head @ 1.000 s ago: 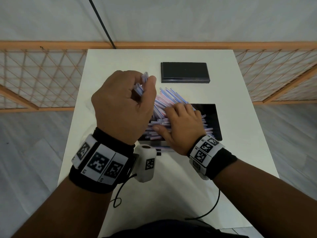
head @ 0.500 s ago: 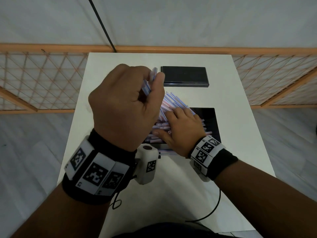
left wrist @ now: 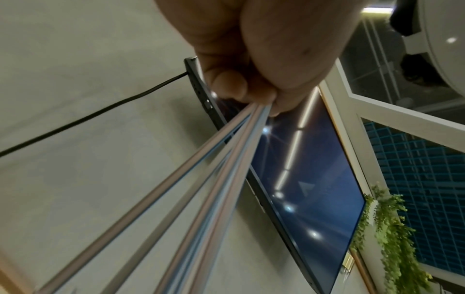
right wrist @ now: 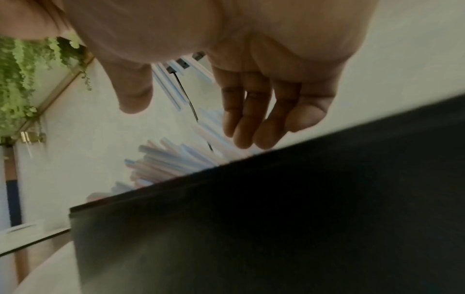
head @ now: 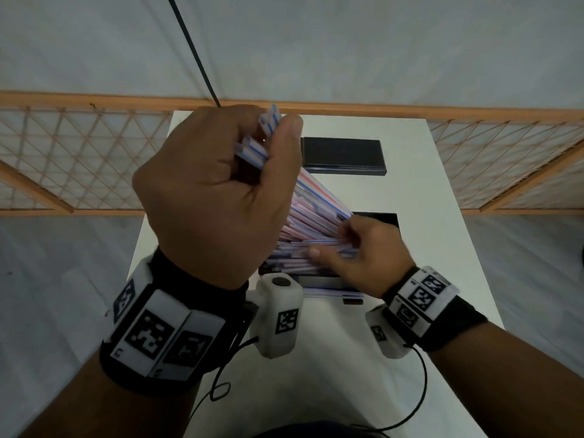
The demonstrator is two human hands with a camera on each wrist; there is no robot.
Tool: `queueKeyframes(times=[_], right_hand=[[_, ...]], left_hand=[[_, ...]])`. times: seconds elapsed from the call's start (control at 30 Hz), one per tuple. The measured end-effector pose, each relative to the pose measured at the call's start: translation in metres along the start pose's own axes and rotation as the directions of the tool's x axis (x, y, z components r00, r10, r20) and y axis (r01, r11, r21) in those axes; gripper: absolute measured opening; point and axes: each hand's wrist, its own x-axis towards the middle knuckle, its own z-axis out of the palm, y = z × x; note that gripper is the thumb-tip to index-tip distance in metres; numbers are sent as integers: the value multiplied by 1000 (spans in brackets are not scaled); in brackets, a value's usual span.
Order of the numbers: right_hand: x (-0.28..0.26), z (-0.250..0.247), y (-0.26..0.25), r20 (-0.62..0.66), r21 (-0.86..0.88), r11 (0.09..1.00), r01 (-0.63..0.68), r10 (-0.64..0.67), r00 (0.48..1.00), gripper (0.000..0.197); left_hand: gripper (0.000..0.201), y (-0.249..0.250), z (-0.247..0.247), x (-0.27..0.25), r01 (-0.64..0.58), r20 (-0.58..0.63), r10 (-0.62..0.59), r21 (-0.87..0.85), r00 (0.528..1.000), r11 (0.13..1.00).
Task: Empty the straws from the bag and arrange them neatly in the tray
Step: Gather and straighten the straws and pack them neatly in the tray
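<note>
Left hand: raised above the white worktop, fingers and thumb curled round the top ends of a bundle of striped straws that fans down into the black tray. Right hand: fingers extended, resting on the straw pile in the tray. Second black tray: farther back on the worktop.

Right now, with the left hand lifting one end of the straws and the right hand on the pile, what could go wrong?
1. The left hand grips only the top ends of a fanned bunch of straws; loose ones may slip out and fall on the table.
2. The right hand rests with relaxed fingers on the pile, so lifting further may drag straws over the tray edge.
3. A few straws already lie outside the near rim.
</note>
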Motion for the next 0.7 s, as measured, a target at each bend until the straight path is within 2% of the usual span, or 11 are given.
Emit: queueKeyframes(times=[0.17,0.27,0.33,0.4,0.47,0.53,0.57,0.63,0.7], right_hand=[[-4,-33,10,-212,-79,996,33,-49,976,73],[-2,-48,4,-275,-171,979,113,-158,948,95],[5,-44,-9,-245,-263,956,132,-199,949,92],[11,-32,-18,-217,-288,945,158,-225,950,65],[17,-18,-17,-189,-209,960,188,-228,955,32],[18,-8,-11,-114,-156,973,171,-189,975,17],[17,-4,-7,-58,-170,971,169,-181,982,15],[16,4,-4,30,-204,962,182,-180,983,19],[14,10,-8,62,-215,955,202,-193,979,39]], left_hand=[[33,-2,15,-11,57,-69,-62,-74,996,996],[28,-1,27,-21,161,-52,-173,-177,984,971],[23,2,36,-28,251,2,-259,-245,966,936],[18,4,45,-36,351,70,-346,-293,936,889],[22,2,52,-46,436,165,-404,-279,900,856],[23,-6,54,-54,506,237,-454,-253,859,825],[26,-10,53,-56,523,249,-467,-260,849,812],[42,-17,54,-60,493,279,-424,-263,862,829],[56,-19,57,-65,413,373,-328,-177,868,893]])
